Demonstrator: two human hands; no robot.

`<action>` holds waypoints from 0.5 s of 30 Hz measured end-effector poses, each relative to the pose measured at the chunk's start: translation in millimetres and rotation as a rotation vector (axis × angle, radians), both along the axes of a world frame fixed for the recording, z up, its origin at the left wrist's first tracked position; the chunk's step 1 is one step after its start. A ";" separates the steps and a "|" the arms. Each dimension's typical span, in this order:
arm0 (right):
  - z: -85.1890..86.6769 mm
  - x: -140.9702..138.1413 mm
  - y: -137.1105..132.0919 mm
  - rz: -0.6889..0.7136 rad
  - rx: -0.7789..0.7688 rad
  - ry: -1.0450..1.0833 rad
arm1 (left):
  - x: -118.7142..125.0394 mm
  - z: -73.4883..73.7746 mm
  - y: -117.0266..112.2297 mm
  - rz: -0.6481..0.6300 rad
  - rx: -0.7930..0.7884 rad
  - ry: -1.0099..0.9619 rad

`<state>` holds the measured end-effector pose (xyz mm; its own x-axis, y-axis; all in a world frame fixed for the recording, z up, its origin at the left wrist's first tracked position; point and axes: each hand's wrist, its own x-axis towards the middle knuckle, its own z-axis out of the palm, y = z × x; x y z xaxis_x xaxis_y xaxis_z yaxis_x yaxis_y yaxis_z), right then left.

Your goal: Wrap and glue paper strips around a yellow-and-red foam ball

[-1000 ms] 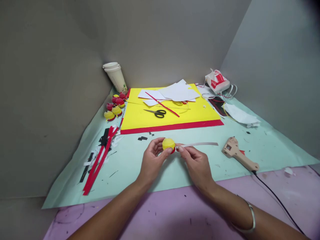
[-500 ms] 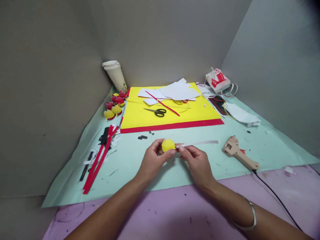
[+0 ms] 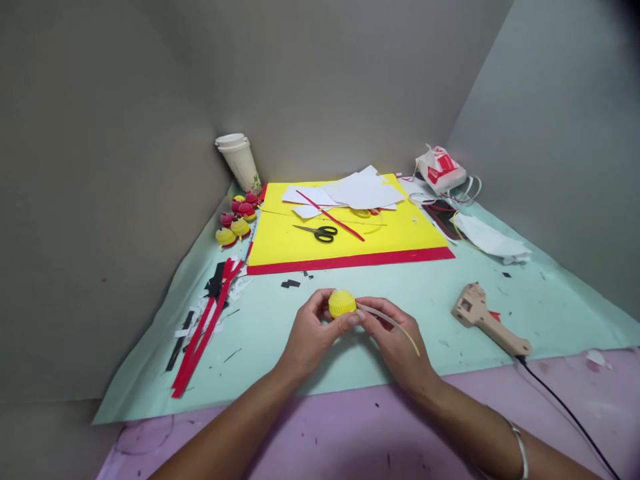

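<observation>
A small ridged yellow dome [image 3: 342, 304] is held in my left hand [image 3: 313, 333], thumb at its lower front and fingers behind it. From its right side runs a narrow pale strip [image 3: 395, 324], curving down over the back of my right hand [image 3: 397, 340]. The right thumb and fingers pinch the near end of this strip close to the dome. Both thumbs nearly meet below the dome's right edge. What the fingers behind the dome touch is hidden.
Right lies a beige glue gun [image 3: 490, 320] with a black cord. Black scissors [image 3: 320, 233] and white paper [image 3: 367, 190] rest on a yellow board [image 3: 280, 250]. Leftward are red strips [image 3: 210, 330], several red and yellow balls [image 3: 240, 228] and a tilted cup [image 3: 241, 163].
The pale strip, which pointed straight out to the right, now bends down over my right hand. My hands stay close together at the dome. The whole view has shifted slightly.
</observation>
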<state>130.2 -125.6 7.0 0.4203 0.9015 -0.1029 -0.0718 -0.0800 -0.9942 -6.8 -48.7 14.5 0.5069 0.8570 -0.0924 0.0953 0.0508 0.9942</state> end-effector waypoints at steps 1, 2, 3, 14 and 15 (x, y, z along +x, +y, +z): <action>0.8 -0.4 0.0 0.000 -0.004 0.008 | -0.6 1.5 -0.6 -0.001 0.000 0.003; 1.8 -0.7 -0.1 -0.001 -0.009 0.013 | -1.4 3.5 -1.1 -0.003 0.001 0.003; 3.0 -0.9 -0.3 -0.007 -0.016 0.015 | -2.5 5.8 -1.6 -0.012 0.005 -0.004; 13.0 7.8 -1.3 -0.004 -0.061 0.046 | -6.3 14.9 4.5 -0.093 -0.107 -0.075; 13.5 8.9 -1.3 -0.002 -0.057 0.022 | -5.9 13.9 5.8 -0.101 -0.121 -0.080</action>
